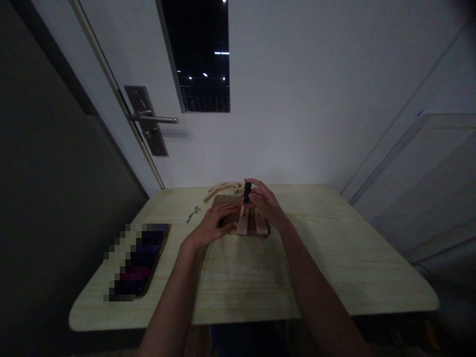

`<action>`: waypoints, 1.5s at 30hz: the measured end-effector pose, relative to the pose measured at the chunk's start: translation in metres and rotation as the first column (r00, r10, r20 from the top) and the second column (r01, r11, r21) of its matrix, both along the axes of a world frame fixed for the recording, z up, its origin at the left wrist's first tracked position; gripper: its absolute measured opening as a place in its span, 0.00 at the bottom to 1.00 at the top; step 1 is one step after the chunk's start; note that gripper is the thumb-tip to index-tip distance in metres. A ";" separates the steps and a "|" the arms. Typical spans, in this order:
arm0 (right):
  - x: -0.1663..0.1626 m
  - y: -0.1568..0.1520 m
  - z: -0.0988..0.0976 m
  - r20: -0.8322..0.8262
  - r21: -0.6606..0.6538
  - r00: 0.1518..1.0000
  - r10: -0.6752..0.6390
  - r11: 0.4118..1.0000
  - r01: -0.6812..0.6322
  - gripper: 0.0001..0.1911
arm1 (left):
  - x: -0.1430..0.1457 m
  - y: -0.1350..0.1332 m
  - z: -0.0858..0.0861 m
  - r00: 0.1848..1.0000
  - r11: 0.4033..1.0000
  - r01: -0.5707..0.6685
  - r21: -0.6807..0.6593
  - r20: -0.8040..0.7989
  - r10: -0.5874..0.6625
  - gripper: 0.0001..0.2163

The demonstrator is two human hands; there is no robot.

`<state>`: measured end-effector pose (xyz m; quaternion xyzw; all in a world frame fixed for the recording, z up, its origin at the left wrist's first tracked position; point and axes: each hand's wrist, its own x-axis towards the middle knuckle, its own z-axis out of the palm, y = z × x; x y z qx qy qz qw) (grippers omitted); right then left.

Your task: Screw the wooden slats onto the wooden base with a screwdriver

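A small wooden board assembly (256, 224) with pale slats on top lies at the far middle of the light wooden table (334, 258). My left hand (214, 224) rests on the board's left side, fingers flat and pressing it. My right hand (263, 199) is closed around a black-handled screwdriver (247, 192), held upright with its tip down on a slat. Curved wooden pieces (223, 189) lie just behind the board.
Several dark screws (193, 214) lie left of the board. A phone (143, 263) with a blurred screen lies near the table's left front corner. Behind the table stands a white door with a metal handle (150, 119) and a dark window.
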<state>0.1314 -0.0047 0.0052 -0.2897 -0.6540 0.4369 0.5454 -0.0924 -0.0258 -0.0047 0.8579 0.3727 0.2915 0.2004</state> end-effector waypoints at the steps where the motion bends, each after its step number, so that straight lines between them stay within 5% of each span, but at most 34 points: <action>1: 0.001 0.001 0.000 0.007 -0.007 1.000 0.004 1.000 -0.003 0.26 | 0.001 0.000 -0.001 1.000 1.000 -0.019 0.004 -0.009 0.019 0.20; 12: 0.006 0.004 -0.001 -0.008 -0.020 1.000 -0.028 0.999 0.028 0.27 | 0.017 -0.003 -0.005 0.974 0.975 -0.175 0.136 -0.121 0.191 0.22; 22: 0.008 0.002 0.001 -0.008 -0.069 0.999 0.047 0.996 -0.047 0.26 | 0.007 0.010 -0.015 0.982 0.984 -0.089 0.152 -0.151 0.113 0.38; 45: 0.010 0.002 0.000 -0.061 -0.089 0.984 0.170 0.981 -0.175 0.28 | 0.014 0.015 -0.009 0.991 0.986 -0.124 0.108 -0.044 0.129 0.38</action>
